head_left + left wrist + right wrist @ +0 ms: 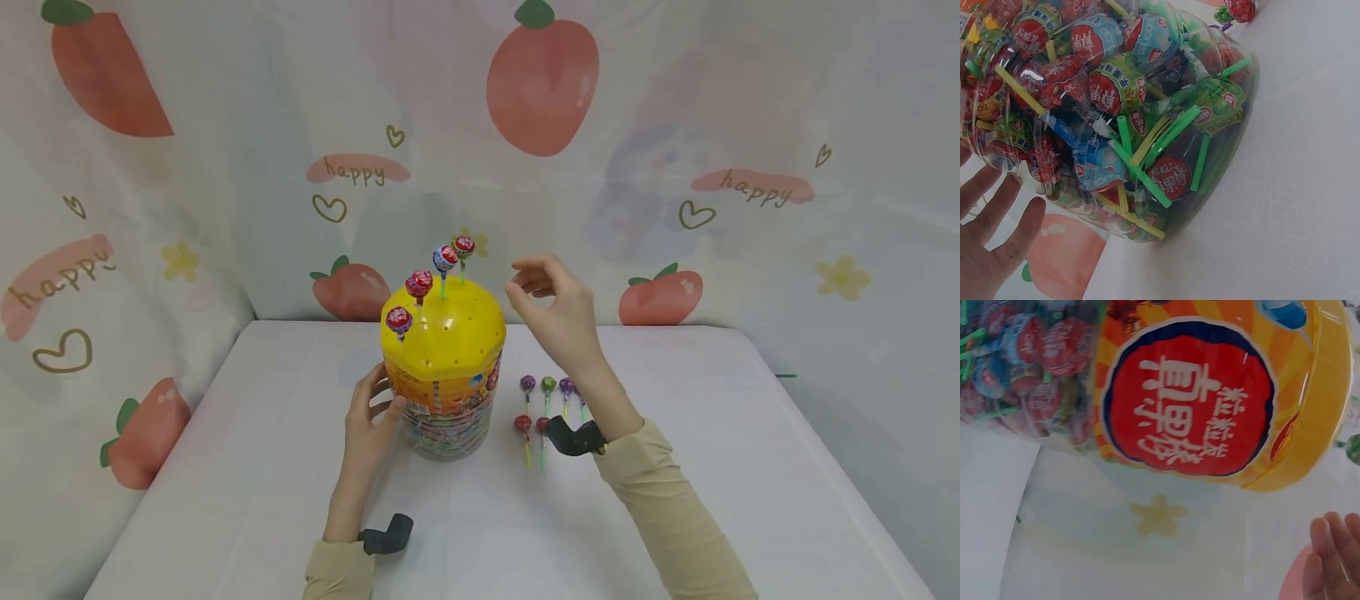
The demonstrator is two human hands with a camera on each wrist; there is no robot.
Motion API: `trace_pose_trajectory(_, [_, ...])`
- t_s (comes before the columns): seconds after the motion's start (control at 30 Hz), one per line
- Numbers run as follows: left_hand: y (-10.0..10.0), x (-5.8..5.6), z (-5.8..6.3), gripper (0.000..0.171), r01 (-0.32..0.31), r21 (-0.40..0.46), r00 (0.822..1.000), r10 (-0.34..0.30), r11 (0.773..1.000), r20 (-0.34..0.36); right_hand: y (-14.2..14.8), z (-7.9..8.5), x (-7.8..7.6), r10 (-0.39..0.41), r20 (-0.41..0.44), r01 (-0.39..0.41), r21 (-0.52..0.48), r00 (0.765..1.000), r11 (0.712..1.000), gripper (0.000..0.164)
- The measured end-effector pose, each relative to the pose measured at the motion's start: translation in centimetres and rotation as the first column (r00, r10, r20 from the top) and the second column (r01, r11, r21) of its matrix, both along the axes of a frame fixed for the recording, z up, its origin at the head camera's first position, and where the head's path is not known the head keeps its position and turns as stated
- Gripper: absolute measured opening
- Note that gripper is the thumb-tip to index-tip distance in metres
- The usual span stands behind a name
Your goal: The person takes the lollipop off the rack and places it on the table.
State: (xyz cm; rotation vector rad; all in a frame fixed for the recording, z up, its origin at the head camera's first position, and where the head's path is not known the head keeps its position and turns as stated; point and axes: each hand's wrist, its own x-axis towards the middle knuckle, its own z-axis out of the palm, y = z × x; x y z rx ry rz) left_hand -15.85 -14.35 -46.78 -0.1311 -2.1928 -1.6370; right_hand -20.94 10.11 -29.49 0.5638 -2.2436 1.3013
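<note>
A clear jar of wrapped lollipops (450, 429) with a yellow lid (457, 333) stands upright on the table. Several lollipops (418, 285) stick up from the lid in a row along its left and back part. My left hand (372, 425) rests on the jar's left side, its fingers spread and fairly straight in the left wrist view. To the right of the lid, my right hand (558, 308) hovers apart from it, fingers loosely bent with nothing between them. The right wrist view shows the jar's red and orange label (1191, 397) and the right fingertips (1329, 550).
On the white tabletop (262, 467), more lollipops (522, 423) lie in two rows right of the jar, partly hidden by my right forearm. A printed curtain (465, 83) hangs behind the table. Each wrist wears a black camera mount (576, 435).
</note>
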Motion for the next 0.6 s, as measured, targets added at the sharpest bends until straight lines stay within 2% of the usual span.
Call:
trace_pose_trajectory(0.4, [0.0, 0.0, 0.1, 0.059, 0.015, 0.014, 1.000, -0.015, 1.000, 0.015, -1.9, 1.9, -1.2, 0.061, -0.083, -0.052, 0.101, 0.995, 0.993, 0.031])
trace_pose_trajectory(0.6, [-0.1, 0.0, 0.1, 0.058, 0.011, 0.016, 1.000, -0.011, 1.000, 0.017, -2.8, 2.6, -1.7, 0.088, -0.086, -0.076, 0.134, 0.992, 0.988, 0.034])
